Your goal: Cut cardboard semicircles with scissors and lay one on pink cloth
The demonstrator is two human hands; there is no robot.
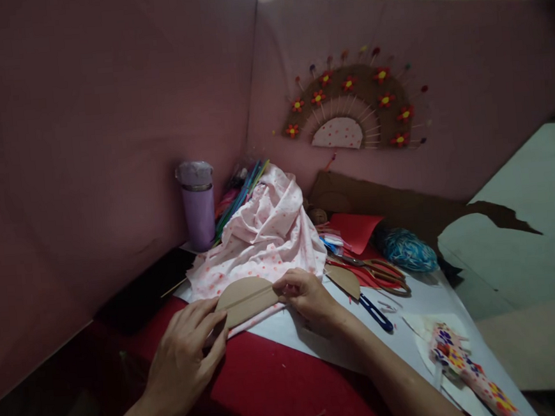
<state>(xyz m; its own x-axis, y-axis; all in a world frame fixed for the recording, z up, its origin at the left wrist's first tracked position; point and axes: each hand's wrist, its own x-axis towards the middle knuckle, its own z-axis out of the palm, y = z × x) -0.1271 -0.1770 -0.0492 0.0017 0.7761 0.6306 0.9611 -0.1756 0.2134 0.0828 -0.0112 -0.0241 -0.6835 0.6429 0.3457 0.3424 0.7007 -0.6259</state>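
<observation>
A tan cardboard half-circle [244, 298] lies on the edge of a pink dotted cloth [265, 234]. My left hand [186, 356] rests on its left end with fingers stretched out and pressing down. My right hand [306, 295] pinches the right end of the cardboard between thumb and fingers. Both hands sit over a red sheet [272, 388] and a white sheet [424, 299] on the table.
Behind the cloth stand a purple tumbler [197, 205] and a bundle of coloured sticks [240, 195]. To the right lie scissors [378, 270], a blue-handled tool [375, 311], a blue yarn ball [404, 249], a flowered paper piece [467, 369]. A fan-shaped flower decoration [353, 109] hangs on the pink wall.
</observation>
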